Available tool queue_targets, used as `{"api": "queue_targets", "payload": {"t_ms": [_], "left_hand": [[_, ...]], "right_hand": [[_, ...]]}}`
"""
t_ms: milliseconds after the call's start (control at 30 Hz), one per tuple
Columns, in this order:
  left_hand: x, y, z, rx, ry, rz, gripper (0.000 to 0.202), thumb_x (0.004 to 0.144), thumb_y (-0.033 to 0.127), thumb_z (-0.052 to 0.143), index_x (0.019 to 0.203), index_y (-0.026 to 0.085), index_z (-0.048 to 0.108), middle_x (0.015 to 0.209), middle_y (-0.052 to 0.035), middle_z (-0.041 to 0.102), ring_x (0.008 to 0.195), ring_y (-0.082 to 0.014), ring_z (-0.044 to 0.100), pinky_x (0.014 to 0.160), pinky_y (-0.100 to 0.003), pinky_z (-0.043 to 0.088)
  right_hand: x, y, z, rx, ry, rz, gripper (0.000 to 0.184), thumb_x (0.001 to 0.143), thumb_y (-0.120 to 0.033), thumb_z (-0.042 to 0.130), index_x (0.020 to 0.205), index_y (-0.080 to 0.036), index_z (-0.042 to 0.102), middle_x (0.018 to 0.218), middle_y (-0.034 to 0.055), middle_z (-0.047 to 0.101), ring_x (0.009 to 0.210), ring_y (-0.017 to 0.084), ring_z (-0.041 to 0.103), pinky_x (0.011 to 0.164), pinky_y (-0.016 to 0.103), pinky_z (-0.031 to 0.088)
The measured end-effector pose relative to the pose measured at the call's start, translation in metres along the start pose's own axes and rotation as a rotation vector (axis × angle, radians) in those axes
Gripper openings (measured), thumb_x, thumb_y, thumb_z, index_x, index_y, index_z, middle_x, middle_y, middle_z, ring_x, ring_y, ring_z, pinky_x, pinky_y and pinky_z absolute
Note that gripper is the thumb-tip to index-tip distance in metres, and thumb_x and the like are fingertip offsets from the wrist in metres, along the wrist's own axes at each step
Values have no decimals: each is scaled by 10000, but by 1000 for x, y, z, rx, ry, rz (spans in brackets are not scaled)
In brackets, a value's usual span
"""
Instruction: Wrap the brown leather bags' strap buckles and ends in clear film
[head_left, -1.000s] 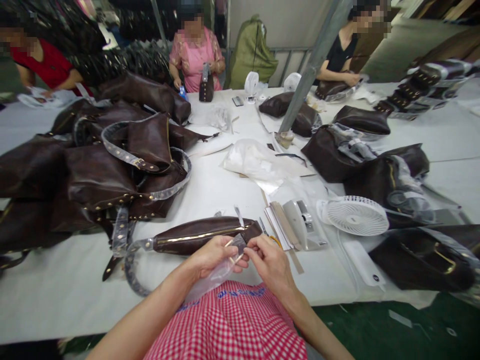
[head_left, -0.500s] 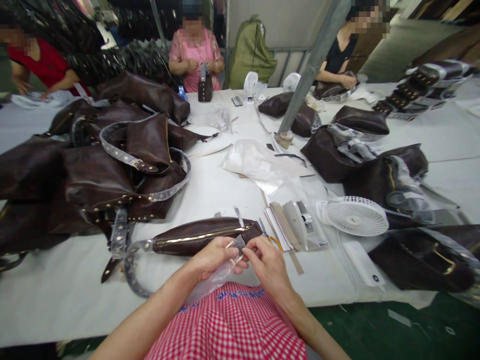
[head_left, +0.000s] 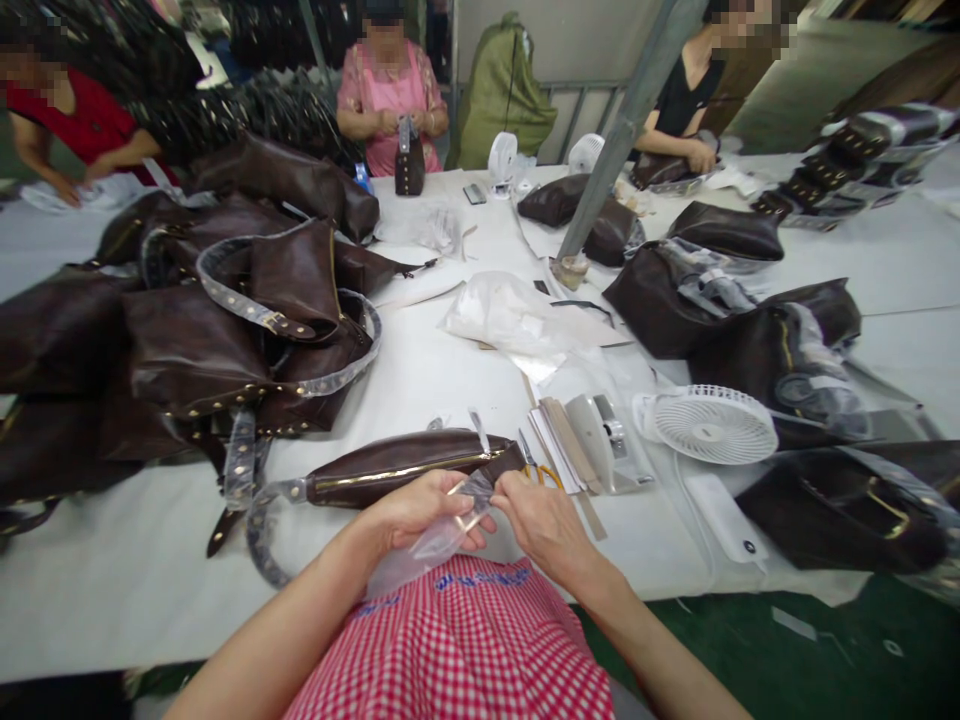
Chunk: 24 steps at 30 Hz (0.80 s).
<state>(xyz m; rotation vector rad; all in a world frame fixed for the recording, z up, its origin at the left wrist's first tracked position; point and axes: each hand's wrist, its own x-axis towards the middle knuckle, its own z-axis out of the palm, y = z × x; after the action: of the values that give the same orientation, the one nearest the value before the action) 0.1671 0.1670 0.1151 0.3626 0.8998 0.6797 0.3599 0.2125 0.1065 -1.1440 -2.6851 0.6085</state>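
Note:
A dark brown leather handbag with a gold zip lies on its side in front of me. Its studded strap curls down at the left, wrapped in clear plastic. My left hand is closed round a gold buckle at the bag's right end, thumb on top. Clear plastic film hangs from under those fingers toward my apron. My right hand pinches the film beside the buckle, against the dark leather tab; its fingertips are partly hidden. Orange-handled scissors lie just beyond my right hand.
Brown bags are heaped at the left, and more bags lie at the right. A white fan, a power bank and cards sit right of centre. A metal post rises from the table. Three people work across it.
My right hand has moved slightly right and turned knuckles-up, with its fingers closed at the film. The buckle shows more plainly in my left hand, which has shifted slightly left.

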Motion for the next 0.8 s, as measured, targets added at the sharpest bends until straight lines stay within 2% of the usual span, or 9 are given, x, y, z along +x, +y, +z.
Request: {"api": "queue_targets", "payload": {"t_ms": [67,133,200,267,400,500,567,667,800], "left_hand": [[-4,3,-4,-2,-10,10,464,666,311,780,1039,125,577,846,-111,719,627,-163,668,634,-282,519],[-8,5,-9,4,-24,15,493,680,310,777,1076,137,540,855,-121,723,633,-168,675,620,-272,520],[-12,6,-14,12,-50,5,520,689,323,776,1099,139,513,875,-135,724,640,-170,679,611,-266,522],[-15,5,-20,11,-73,-20,531,688,350,777,1092,141,504,902,-148,722,637,-165,677,603,-258,520],[-17,4,-27,42,-43,-77,530,683,448,763,1031,141,508,930,-159,711,596,-143,650,558,-238,495],[-17,5,-25,218,72,-40,465,721,511,703,965,160,523,832,-69,680,574,-134,617,561,-254,483],[-18,8,-20,400,166,7,404,763,522,649,921,165,545,691,5,604,547,-123,564,567,-253,459],[-23,14,-9,667,281,90,352,824,496,568,908,155,590,668,12,558,598,-128,515,589,-240,407],[-32,16,1,791,284,121,370,766,373,651,1049,148,570,673,39,518,607,-121,439,548,-214,316]], "right_hand": [[5,11,-7,20,38,-83,222,960,-260,396,865,-175,578,808,59,644,740,189,600,660,294,404],[11,27,-11,61,88,-186,269,943,-340,446,1080,-150,579,1078,133,637,1017,248,585,865,381,436],[17,43,-8,113,68,-290,504,913,-420,502,1343,-166,434,1321,164,523,1251,285,457,1027,479,361],[23,53,-1,163,-19,-378,564,925,-411,485,1435,-230,328,1362,137,498,1292,267,428,1081,526,303],[34,54,11,204,-62,-453,367,951,-292,451,1310,-246,514,1107,100,611,1044,212,563,1011,463,390],[41,47,11,156,-55,-483,297,940,-301,483,1197,-212,600,991,93,612,928,206,552,858,359,451],[44,43,9,112,-66,-514,261,950,-312,466,1121,-209,634,956,81,615,895,196,547,806,323,432],[47,41,8,75,-70,-539,274,974,-325,415,998,-196,656,901,62,626,850,179,546,761,297,391],[51,40,10,103,-44,-573,329,983,-337,391,836,-178,640,799,41,626,768,165,529,700,279,344]]}}
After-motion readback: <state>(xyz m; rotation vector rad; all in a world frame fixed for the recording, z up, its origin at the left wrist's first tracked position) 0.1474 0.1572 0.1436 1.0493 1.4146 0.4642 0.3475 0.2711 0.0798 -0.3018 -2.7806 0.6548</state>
